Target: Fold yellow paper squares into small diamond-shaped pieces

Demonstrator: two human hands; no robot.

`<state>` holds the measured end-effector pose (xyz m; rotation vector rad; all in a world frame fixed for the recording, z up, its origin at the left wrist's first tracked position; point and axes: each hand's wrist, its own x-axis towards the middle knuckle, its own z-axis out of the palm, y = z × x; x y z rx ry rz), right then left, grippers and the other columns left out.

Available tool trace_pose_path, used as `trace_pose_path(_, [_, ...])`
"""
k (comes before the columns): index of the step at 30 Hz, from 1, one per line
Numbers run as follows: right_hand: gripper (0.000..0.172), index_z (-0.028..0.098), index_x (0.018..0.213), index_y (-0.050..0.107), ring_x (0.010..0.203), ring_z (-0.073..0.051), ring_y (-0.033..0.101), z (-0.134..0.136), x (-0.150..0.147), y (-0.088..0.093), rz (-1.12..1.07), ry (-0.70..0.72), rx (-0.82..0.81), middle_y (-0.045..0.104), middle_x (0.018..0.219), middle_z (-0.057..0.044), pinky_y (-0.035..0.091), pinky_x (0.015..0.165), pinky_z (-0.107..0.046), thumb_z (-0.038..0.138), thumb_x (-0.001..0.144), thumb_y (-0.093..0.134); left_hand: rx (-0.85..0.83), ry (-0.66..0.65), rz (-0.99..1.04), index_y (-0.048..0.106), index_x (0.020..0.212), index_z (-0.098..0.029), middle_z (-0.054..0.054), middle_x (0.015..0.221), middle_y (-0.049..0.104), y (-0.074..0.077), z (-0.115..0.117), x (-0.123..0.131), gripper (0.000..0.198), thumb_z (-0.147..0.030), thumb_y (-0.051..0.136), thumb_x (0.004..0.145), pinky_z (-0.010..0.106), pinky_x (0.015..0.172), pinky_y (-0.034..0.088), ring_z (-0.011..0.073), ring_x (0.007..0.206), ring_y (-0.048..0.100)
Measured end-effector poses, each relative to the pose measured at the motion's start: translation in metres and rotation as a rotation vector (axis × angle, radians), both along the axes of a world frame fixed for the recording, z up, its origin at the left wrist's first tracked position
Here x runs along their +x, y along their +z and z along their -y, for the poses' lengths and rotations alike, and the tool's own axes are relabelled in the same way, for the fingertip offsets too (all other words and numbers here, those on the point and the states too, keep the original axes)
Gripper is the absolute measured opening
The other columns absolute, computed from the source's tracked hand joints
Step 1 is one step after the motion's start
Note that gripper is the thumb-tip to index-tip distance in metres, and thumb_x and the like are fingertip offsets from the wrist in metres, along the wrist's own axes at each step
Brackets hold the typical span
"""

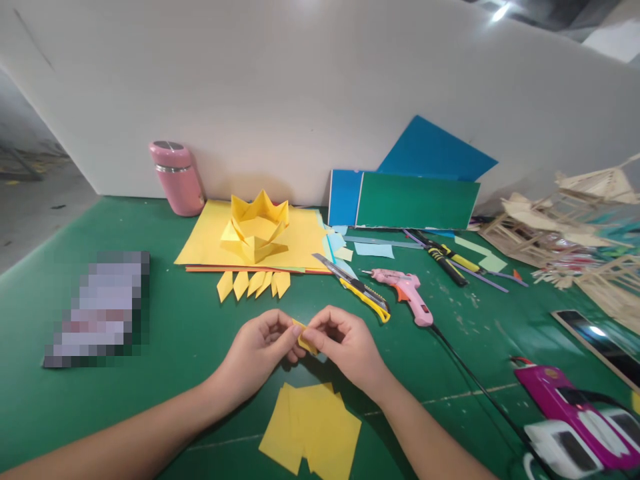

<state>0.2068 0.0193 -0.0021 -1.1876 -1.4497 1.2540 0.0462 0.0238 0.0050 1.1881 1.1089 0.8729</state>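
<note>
Between my two hands is a small folded piece of yellow paper [306, 339], held above the green table. My left hand [265, 343] pinches its left side with thumb and fingers. On the other side, my right hand [345, 343] pinches it too. Just below lies a loose stack of yellow paper squares [313, 430]. Several folded yellow paper pieces [255, 285] sit in a row beyond my hands. Behind them, a crown-like folded yellow paper ring [257, 230] stands on a stack of coloured paper sheets [205, 233].
A yellow utility knife [367, 297] and a pink glue gun [407, 290] lie to the right, with pliers [445, 260] behind. A pink flask [177, 180] stands at back left. A phone [600, 343], a purple power strip [575, 407] and wooden models [535, 227] are farther right.
</note>
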Motion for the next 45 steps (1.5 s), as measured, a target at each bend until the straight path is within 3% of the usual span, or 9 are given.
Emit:
trace_pose_path(8, [0.016, 0.019, 0.065, 0.056, 0.052, -0.011, 0.046, 0.003, -0.001, 0.002, 0.104, -0.038, 0.135, 0.053, 0.057, 0.002, 0.038, 0.049, -0.023, 0.030, 0.076, 0.060, -0.014, -0.016, -0.011, 0.057, 0.065, -0.018, -0.001, 0.053, 0.065, 0.000, 0.000, 0.001, 0.028, -0.042, 0.071, 0.067, 0.026, 0.056, 0.051, 0.0130, 0.051, 0.060])
trace_pose_path(22, [0.014, 0.022, 0.072, 0.059, 0.061, -0.015, 0.055, 0.008, -0.001, 0.003, 0.368, -0.060, 0.604, 0.063, 0.063, 0.000, 0.042, 0.058, -0.028, 0.018, 0.085, 0.058, 0.052, -0.011, 0.000, 0.052, 0.064, -0.018, -0.004, 0.053, 0.058, -0.004, 0.002, 0.001, 0.023, -0.035, 0.067, 0.068, 0.023, 0.051, 0.045, 0.0099, 0.049, 0.053])
trace_pose_path(29, [0.017, 0.019, 0.077, 0.055, 0.063, -0.015, 0.055, 0.005, 0.001, -0.003, 0.476, -0.020, 0.938, 0.065, 0.070, -0.003, 0.042, 0.059, -0.027, 0.011, 0.090, 0.049, 0.030, -0.012, -0.009, 0.054, 0.065, -0.018, -0.004, 0.051, 0.057, -0.002, 0.004, 0.002, 0.025, -0.039, 0.067, 0.068, 0.023, 0.050, 0.045, 0.0104, 0.047, 0.053])
trace_pose_path(35, [0.022, 0.018, 0.074, 0.055, 0.064, -0.015, 0.052, 0.004, 0.005, 0.000, 0.564, 0.021, 0.962, 0.063, 0.071, -0.004, 0.041, 0.059, -0.027, 0.012, 0.092, 0.046, -0.032, -0.067, 0.002, 0.057, 0.070, -0.018, -0.003, 0.052, 0.061, 0.001, 0.002, 0.001, 0.028, -0.044, 0.066, 0.069, 0.025, 0.053, 0.048, 0.0115, 0.048, 0.055])
trace_pose_path(45, [0.022, 0.019, 0.073, 0.056, 0.064, -0.014, 0.051, 0.006, 0.004, 0.002, 0.588, 0.017, 0.933, 0.063, 0.072, -0.004, 0.041, 0.059, -0.027, 0.012, 0.092, 0.047, 0.002, -0.101, 0.000, 0.056, 0.065, -0.018, -0.002, 0.058, 0.060, 0.005, -0.001, -0.001, 0.026, -0.042, 0.065, 0.070, 0.026, 0.058, 0.046, 0.0123, 0.055, 0.055])
